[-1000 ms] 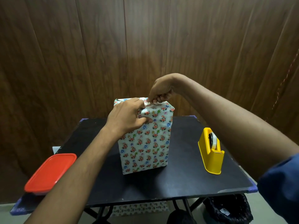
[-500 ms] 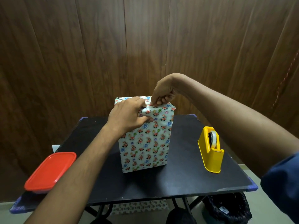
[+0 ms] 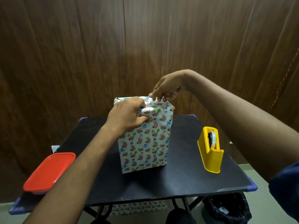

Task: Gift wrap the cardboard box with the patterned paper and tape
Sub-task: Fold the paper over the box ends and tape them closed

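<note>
Head view showed the cardboard box (image 3: 144,139), already covered in the patterned paper (image 3: 155,113), standing upright at the centre of the frame on the black tabletop (image 3: 178,183). At its top edge, my left hand (image 3: 127,115) gripped the near upper corner, fingers (image 3: 146,119) curled round the folded paper. My right hand (image 3: 168,88) hung just above the top, its fingers (image 3: 159,99) bunched together and pinching the paper's upper fold. To the right of the box, well apart from it, stood the yellow tape dispenser (image 3: 210,151) with its roll of tape (image 3: 213,139). At the lower left of the frame, a red lid (image 3: 50,171) lay on the tabletop's edge. Behind everything stood a dark wooden wall (image 3: 145,38).
</note>
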